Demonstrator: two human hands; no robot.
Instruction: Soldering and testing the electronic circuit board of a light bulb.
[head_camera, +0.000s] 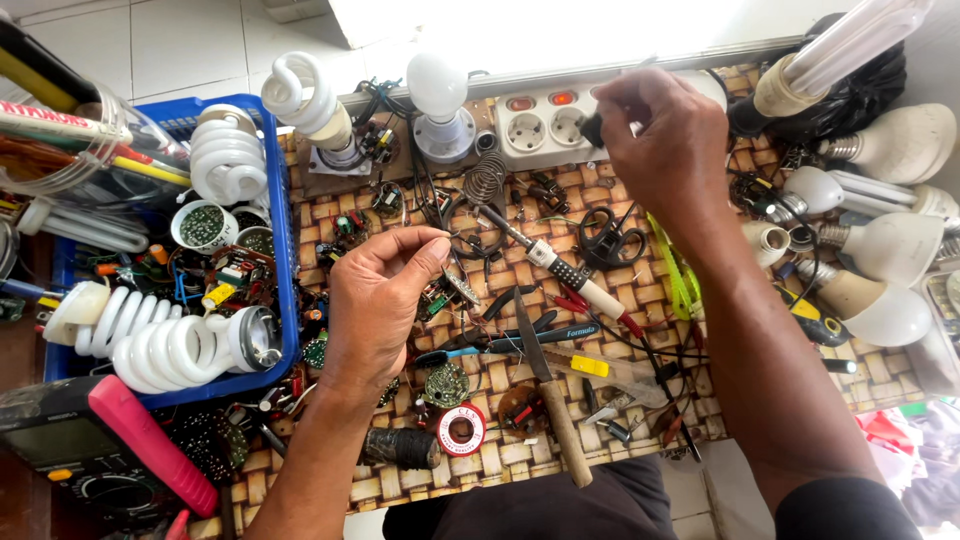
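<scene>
Far left there's a black meter with a pink edge (95, 445) sitting at the near corner, and just past it a blue basket (288, 260) stuffed with white spiral bulbs (170, 345) and loose circuit bits, which looks like the parts bin kept close but off the working area. The table (500, 455) itself has a woven-pattern cover and it's pretty much buried in stuff. The left hand (385, 295) hovers over the middle-left of it with thumb and forefinger pinched nearly closed, so a tight fine grip on something tiny, maybe a thin wire, but honestly I can't tell what it is. Below it lie a small round circuit board (446, 384) and a reel of solder (461, 430), both within easy reach. Moving right, a soldering iron (565, 275) lies diagonally across the middle with its tip pointing away toward the far side, next to a knife with a wooden handle (560, 425) and some pliers. At the far edge sits a white power strip (545, 125) with a round bulb (438, 90) in a holder beside it. The right hand (665, 145) is up at that strip, its grip closed around a dark plug (593, 128) right at the sockets. Far right is a pile of more white bulbs (890, 250).
</scene>
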